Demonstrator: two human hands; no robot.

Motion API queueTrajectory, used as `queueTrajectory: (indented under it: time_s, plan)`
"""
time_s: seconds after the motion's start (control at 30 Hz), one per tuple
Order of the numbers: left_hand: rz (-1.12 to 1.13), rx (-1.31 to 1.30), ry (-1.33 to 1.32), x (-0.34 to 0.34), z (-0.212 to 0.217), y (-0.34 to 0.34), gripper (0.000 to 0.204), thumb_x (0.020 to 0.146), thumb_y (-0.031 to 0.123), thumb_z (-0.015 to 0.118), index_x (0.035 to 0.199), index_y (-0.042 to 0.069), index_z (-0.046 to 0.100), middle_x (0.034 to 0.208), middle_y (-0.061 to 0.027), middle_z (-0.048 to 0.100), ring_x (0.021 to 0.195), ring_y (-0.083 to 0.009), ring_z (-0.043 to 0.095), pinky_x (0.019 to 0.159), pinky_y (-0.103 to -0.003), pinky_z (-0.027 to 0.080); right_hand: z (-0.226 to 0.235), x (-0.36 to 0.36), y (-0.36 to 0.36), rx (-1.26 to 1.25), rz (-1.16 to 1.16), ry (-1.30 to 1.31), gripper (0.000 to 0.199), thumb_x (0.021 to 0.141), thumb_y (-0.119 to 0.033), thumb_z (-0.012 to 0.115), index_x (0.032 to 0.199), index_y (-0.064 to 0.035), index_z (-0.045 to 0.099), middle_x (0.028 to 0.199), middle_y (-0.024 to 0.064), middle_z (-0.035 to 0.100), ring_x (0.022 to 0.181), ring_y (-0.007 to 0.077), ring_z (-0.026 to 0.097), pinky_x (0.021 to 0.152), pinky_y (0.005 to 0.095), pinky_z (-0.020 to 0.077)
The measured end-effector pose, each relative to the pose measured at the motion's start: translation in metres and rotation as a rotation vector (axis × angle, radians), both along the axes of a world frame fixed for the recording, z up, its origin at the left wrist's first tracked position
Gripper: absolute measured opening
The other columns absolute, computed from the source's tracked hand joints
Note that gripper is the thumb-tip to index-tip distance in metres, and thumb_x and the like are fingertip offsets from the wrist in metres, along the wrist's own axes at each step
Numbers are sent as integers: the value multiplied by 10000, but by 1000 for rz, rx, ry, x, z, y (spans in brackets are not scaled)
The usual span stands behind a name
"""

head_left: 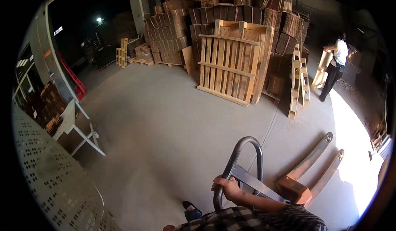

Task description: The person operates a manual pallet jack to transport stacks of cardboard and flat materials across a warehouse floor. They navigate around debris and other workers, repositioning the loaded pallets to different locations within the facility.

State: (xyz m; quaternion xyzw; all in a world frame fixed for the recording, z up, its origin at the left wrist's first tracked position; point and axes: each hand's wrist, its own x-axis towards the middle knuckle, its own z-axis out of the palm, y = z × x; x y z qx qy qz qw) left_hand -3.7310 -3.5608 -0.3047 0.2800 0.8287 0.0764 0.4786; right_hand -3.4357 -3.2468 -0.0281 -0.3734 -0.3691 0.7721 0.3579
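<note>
My right hand (228, 188) is closed round the near left side of a looped grey metal tube handle (249, 139). A flat grey bar (258, 181) runs from this loop toward an orange pallet jack (293, 189). I cannot tell whether the two are joined. The jack's worn forks (315, 150) lie low over the floor, pointing away to the right. At the lower edge, only a sliver of what looks like my left hand (169, 228) shows beside the checked cloth; its fingers are hidden.
Wooden pallets (229, 66) stand on edge ahead, before tall stacks of flattened cardboard (169, 37). Narrower pallets (298, 82) lean to their right. Far right, a person (339, 57) holds a pallet (321, 70). At left are a white table (74, 125) and a perforated metal panel (53, 173).
</note>
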Motion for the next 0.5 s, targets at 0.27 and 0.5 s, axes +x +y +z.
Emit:
queueTrajectory:
  time_s: [0.27, 0.5]
  plan:
    - [371, 173, -39, -341, 23, 300, 373, 831, 160, 614, 1176, 25, 572, 941, -113, 636, 902, -215, 622, 726, -333, 511, 3, -241, 209, -133, -153, 38, 220, 775, -166, 631, 850, 37, 595, 716, 155, 617, 670, 283, 637, 651, 377, 526]
    - [35, 742, -58, -559, 128, 613, 294, 830, 155, 634, 1071, -1, 575, 946, -120, 616, 876, -221, 610, 740, -345, 499, 7, -486, 421, -231, -367, 172, 148, 791, -130, 579, 830, 12, 575, 682, 167, 609, 614, 295, 615, 570, 386, 497]
